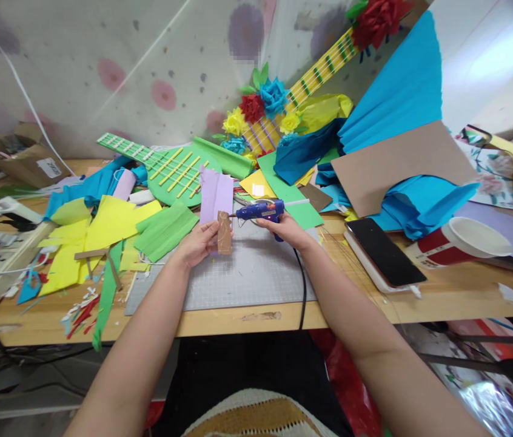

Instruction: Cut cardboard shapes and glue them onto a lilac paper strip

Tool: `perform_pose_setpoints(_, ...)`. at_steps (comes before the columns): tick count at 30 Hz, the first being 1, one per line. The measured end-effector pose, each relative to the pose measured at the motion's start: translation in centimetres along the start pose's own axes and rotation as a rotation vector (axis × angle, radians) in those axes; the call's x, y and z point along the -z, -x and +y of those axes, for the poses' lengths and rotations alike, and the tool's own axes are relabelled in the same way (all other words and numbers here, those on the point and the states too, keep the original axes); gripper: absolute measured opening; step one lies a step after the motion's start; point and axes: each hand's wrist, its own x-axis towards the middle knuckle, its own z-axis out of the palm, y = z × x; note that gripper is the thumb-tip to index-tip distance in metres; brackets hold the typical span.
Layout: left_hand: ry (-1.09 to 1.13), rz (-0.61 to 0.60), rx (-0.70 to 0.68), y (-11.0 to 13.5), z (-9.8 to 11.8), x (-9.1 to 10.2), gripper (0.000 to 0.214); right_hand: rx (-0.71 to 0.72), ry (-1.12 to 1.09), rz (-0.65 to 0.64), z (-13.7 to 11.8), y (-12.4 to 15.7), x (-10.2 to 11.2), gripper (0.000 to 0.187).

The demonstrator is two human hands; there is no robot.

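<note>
My left hand [201,243] pinches a small brown cardboard strip [224,238], held upright over the grey cutting mat [247,276]. Faint glossy lines run across the cardboard's face. In my right hand [289,229] is a blue glue gun [260,210], its nozzle pointing left at the strip's upper end; whether the tip touches I cannot tell. A black cord hangs from its grip over the table edge. Just behind the strip lies a piece of purple crepe paper [216,191]. Beyond it rests a green paper guitar [179,173] with yellow bars and white strings.
Yellow paper [111,221] and green crepe paper [168,229] lie to the left, near a power strip [11,209]. A phone [386,250] and a paper cup [456,243] stand right. Behind are a flower-covered yellow guitar [320,73] and blue crepe paper [397,91].
</note>
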Motion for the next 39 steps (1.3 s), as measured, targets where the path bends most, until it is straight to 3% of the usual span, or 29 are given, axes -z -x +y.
perform_pose_setpoints(7, 0.025, 0.012, -0.014, 0.0, 0.3, -0.1, 0.030, 0.019, -0.047, -0.115, 0.3, 0.1, -0.1, 0.041)
perform_pose_setpoints(16, 0.044, 0.038, -0.008, 0.0, 0.3, -0.1, 0.028, -0.028, -0.019, -0.104, 0.1, 0.1, 0.2, 0.039)
perform_pose_setpoints(28, 0.107, 0.111, -0.047, 0.1, 0.8, -0.4, 0.026, -0.095, 0.133, -0.370, -0.4, 0.7, 1.1, 0.043)
perform_pose_setpoints(39, 0.076, 0.106, -0.065, -0.1, 0.3, -0.4, 0.031, -0.063, 0.072, -0.341, -0.1, 0.6, 0.2, 0.041)
